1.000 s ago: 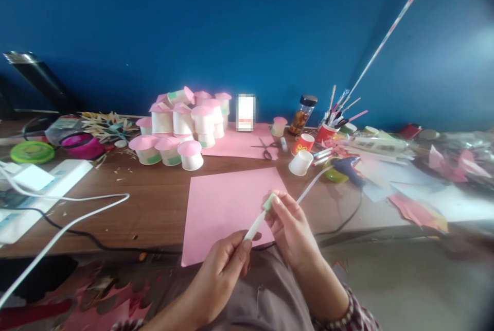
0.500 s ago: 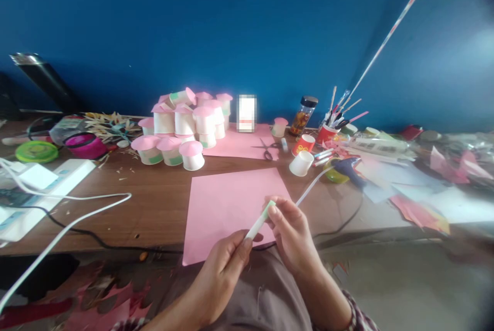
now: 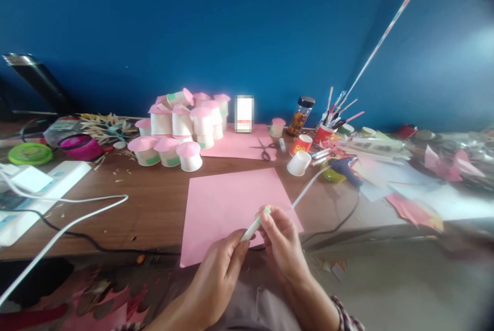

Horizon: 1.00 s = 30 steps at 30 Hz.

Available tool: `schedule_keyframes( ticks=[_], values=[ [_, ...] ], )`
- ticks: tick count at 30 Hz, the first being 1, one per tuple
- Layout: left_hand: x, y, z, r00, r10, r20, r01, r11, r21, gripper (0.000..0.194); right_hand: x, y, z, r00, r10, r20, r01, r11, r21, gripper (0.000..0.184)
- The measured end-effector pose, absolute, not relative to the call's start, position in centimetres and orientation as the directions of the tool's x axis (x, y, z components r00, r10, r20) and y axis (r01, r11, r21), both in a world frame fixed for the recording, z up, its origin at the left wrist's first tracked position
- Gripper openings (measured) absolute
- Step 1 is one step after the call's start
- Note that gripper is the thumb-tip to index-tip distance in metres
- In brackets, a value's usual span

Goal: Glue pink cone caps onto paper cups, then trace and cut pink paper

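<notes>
A narrow white strip (image 3: 251, 229) with pale green near its far end is held between my two hands; its exact kind is not clear. My left hand (image 3: 222, 266) is closed around the lower end, thumb along the top. My right hand (image 3: 283, 246) pinches the upper, green end between thumb and fingers. Both hands are above the near edge of a pink paper sheet (image 3: 219, 205), which lies on the brown table. Beyond the sheet stand several white paper cups with pink cone tops (image 3: 189, 156), some of them stacked.
Scissors (image 3: 265, 152) lie on another pink sheet behind. To the right are a white paper cup (image 3: 299, 163), a red cup (image 3: 302, 144), a glue gun (image 3: 345, 166) and loose papers. A power strip (image 3: 69, 176) with white and black cables lies at left.
Both hands have drawn slightly closer together on the strip. My right hand has moved a little down and left, and less of the strip shows between the hands.
</notes>
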State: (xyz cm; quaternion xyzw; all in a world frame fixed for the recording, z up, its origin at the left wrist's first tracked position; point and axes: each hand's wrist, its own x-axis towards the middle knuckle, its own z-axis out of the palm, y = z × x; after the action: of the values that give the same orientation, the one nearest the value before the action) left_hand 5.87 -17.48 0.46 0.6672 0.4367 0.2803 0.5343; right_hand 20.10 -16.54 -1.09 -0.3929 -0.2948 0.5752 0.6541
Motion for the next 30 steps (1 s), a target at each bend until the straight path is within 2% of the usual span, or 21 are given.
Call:
schedule_keyframes(
  ticks=[4, 8, 11, 13, 15, 17, 18, 19, 20, 22, 23, 26, 30],
  values=[
    [6.2, -16.8, -0.1, 0.469, 0.882, -0.05, 0.255, -0.081, 0.963, 0.038, 20.0, -16.6, -1.0, 0.14, 0.986, -0.094, -0.519, -0.007, -0.855, 0.013],
    [6.8, -16.5, -0.7, 0.515, 0.851, -0.103, 0.268, -0.045, 0.962, 0.041, 20.2, -17.2, -1.0, 0.115, 0.99, -0.079, -0.384, -0.029, -0.923, 0.034],
    [6.7, -16.5, -2.2, 0.518, 0.846, -0.124, 0.345, -0.074, 0.936, 0.047, 22.1, -16.9, -1.0, 0.229, 0.973, -0.034, -0.268, 0.029, -0.963, 0.035],
    [6.0, -16.3, -3.7, 0.471, 0.882, 0.032, 0.414, -0.253, 0.874, 0.052, 25.2, -16.2, -1.0, 0.374, 0.927, 0.027, -0.121, 0.078, -0.99, 0.038],
    [5.0, -16.0, -5.2, 0.479, 0.844, 0.242, 0.517, -0.494, 0.699, 0.049, 29.3, -15.1, -0.9, 0.497, 0.863, 0.095, 0.102, 0.05, -0.994, 0.046],
    [3.9, -15.5, -6.5, 0.537, 0.736, 0.412, 0.572, -0.677, 0.464, 0.041, 33.8, -14.0, -1.0, 0.524, 0.832, 0.182, 0.411, -0.06, -0.909, 0.05],
    [3.5, -15.4, -7.0, 0.572, 0.685, 0.451, 0.583, -0.726, 0.364, 0.038, 35.8, -13.5, -1.1, 0.514, 0.829, 0.22, 0.589, -0.155, -0.793, 0.045],
    [3.1, -15.2, -7.3, 0.604, 0.642, 0.472, 0.584, -0.76, 0.286, 0.035, 37.5, -12.9, -1.3, 0.469, 0.856, 0.218, 0.739, -0.245, -0.628, 0.038],
    [2.9, -15.2, -7.6, 0.626, 0.612, 0.482, 0.584, -0.779, 0.23, 0.033, 38.9, -12.4, -1.4, 0.419, 0.89, 0.181, 0.831, -0.296, -0.471, 0.033],
    [2.7, -15.1, -7.7, 0.646, 0.571, 0.506, 0.58, -0.799, 0.16, 0.027, 40.5, -11.5, -1.8, 0.385, 0.912, 0.14, 0.886, -0.323, -0.332, 0.025],
    [2.7, -15.1, -7.6, 0.64, 0.561, 0.525, 0.584, -0.799, 0.142, 0.024, 40.9, -11.0, -2.0, 0.377, 0.917, 0.128, 0.896, -0.326, -0.302, 0.022],
    [2.7, -14.7, -6.9, 0.632, 0.532, 0.563, 0.59, -0.801, 0.095, 0.02, 41.0, -9.8, -2.1, 0.369, 0.922, 0.122, 0.912, -0.333, -0.24, 0.018],
    [2.1, -13.4, -5.9, 0.662, 0.498, 0.56, 0.584, -0.811, 0.031, 0.023, 40.2, -9.7, -1.4, 0.368, 0.921, 0.127, 0.92, -0.34, -0.196, 0.025]
  ],
)
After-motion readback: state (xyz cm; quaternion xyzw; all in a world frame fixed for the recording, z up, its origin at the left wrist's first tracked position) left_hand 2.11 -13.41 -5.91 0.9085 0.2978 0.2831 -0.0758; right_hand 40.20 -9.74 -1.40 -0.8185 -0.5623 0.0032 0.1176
